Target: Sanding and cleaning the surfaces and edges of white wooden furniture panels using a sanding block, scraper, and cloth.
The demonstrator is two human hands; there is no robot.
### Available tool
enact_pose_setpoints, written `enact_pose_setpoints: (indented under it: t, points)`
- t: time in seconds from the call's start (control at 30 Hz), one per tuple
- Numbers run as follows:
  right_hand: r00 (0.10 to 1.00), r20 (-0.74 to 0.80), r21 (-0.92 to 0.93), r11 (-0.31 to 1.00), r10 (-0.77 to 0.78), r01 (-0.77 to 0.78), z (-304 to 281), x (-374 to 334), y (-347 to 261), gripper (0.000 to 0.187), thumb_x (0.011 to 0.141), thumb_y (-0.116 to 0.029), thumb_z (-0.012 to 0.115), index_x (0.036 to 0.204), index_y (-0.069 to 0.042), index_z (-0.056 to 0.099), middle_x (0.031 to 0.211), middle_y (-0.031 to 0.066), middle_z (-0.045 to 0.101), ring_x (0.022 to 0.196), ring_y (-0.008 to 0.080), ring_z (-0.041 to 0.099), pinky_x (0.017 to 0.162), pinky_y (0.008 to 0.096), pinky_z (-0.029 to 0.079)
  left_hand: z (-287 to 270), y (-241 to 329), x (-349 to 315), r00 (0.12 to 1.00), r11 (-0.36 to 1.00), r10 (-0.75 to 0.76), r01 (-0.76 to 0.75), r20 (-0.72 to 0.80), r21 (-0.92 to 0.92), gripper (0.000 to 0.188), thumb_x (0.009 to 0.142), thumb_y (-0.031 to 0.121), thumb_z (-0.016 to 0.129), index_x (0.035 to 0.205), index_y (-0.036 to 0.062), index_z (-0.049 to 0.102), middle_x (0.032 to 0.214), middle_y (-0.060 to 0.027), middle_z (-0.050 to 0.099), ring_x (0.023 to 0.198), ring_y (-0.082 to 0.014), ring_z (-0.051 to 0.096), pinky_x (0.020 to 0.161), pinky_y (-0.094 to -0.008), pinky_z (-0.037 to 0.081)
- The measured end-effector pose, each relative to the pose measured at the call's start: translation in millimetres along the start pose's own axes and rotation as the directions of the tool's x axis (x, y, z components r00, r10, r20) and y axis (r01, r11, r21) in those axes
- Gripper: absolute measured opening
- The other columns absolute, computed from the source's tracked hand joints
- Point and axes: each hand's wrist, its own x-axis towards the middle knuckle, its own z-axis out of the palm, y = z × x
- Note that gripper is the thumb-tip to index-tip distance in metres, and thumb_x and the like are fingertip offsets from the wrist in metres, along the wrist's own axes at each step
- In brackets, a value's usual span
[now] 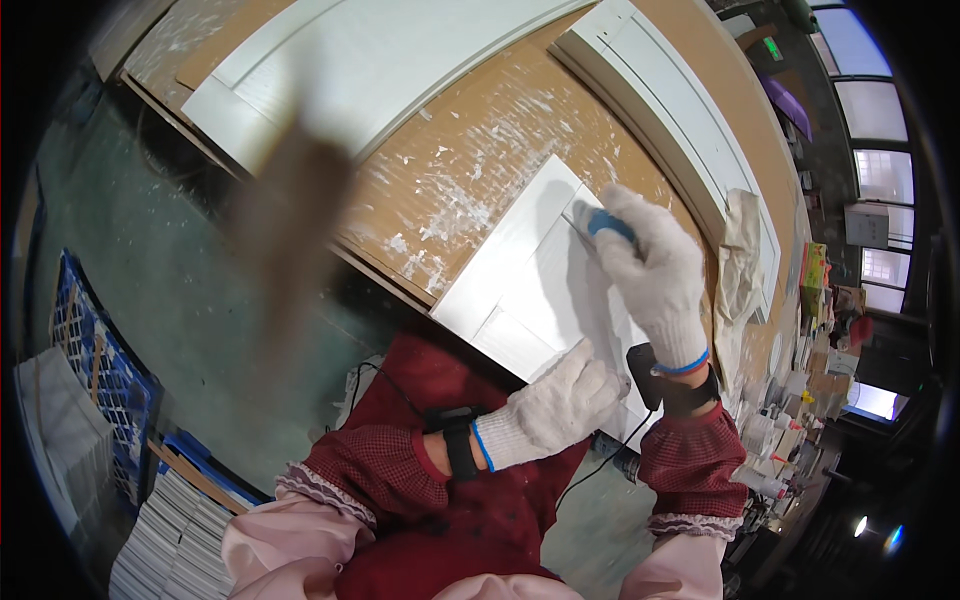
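A white framed cabinet door panel (510,270) lies slantwise at the table's near edge. My right hand (655,270), in a white knit glove, is closed around a small blue block (610,226) over the panel's right side. Most of the block is covered by the fingers, so its kind is unclear. My left hand (560,400), gloved the same way, grips the panel's near edge with bent fingers; its fingertips are partly hidden. Both wrists wear dark straps.
Brown board (450,170) with white flakes covers the table. A large white panel (330,70) lies far left, stacked long panels (670,110) far right beside crumpled cloth (740,260). A blurred brown object (295,210) hangs close in view. A blue crate (105,370) stands at left.
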Motion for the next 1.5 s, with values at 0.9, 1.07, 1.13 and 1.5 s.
enact_pose_setpoints:
  t: [0.9, 1.07, 1.13, 1.5]
  points:
    - [0.942, -0.088, 0.024, 0.946, 0.325, -0.324, 8.2, 35.6, -8.1, 0.035, 0.084, -0.030, 0.064, 0.113, -0.010, 0.068, 0.084, 0.0113, 0.070, 0.077, 0.0200, 0.068, 0.078, 0.0323, 0.052, 5.3, 1.7, -1.0, 0.982, 0.974, -0.163, 0.144, -0.096, -0.176, 0.009, 0.080, 0.014, 0.065, 0.085, 0.0071, 0.061, 0.080, -0.0116, 0.052, 0.092, -0.0324, 0.060, 0.084, -0.0384, 0.053]
    - [0.964, -0.118, -0.098, 0.964, 0.237, -0.249, 13.2, 39.1, -2.9, 0.035, 0.083, -0.029, 0.066, 0.113, -0.010, 0.068, 0.086, 0.0116, 0.071, 0.078, 0.0207, 0.069, 0.076, 0.0322, 0.052, 4.5, 2.2, 0.3, 0.976, 0.969, -0.184, 0.160, -0.116, -0.190, 0.009, 0.079, 0.013, 0.064, 0.086, 0.0069, 0.061, 0.081, -0.0123, 0.053, 0.091, -0.0327, 0.060, 0.086, -0.0389, 0.053]
    - [0.969, -0.117, -0.120, 0.965, 0.218, -0.232, 14.2, 39.9, -2.9, 0.036, 0.083, -0.030, 0.066, 0.113, -0.010, 0.068, 0.085, 0.0115, 0.071, 0.078, 0.0212, 0.069, 0.076, 0.0324, 0.052, 3.2, -0.4, 1.1, 0.985, 0.972, -0.157, 0.142, -0.068, -0.187, 0.010, 0.079, 0.014, 0.065, 0.085, 0.0066, 0.060, 0.081, -0.0121, 0.053, 0.094, -0.0332, 0.060, 0.087, -0.0393, 0.053]
    - [0.954, -0.191, -0.033, 0.970, 0.232, -0.242, 10.8, 34.6, 0.6, 0.039, 0.083, -0.030, 0.066, 0.116, -0.010, 0.067, 0.089, 0.0128, 0.071, 0.082, 0.0245, 0.069, 0.080, 0.0330, 0.052, 10.2, 4.0, -5.1, 0.979, 0.949, -0.202, 0.189, -0.027, -0.254, 0.020, 0.079, 0.011, 0.061, 0.097, 0.0045, 0.060, 0.091, -0.0142, 0.057, 0.098, -0.0350, 0.058, 0.089, -0.0409, 0.051]
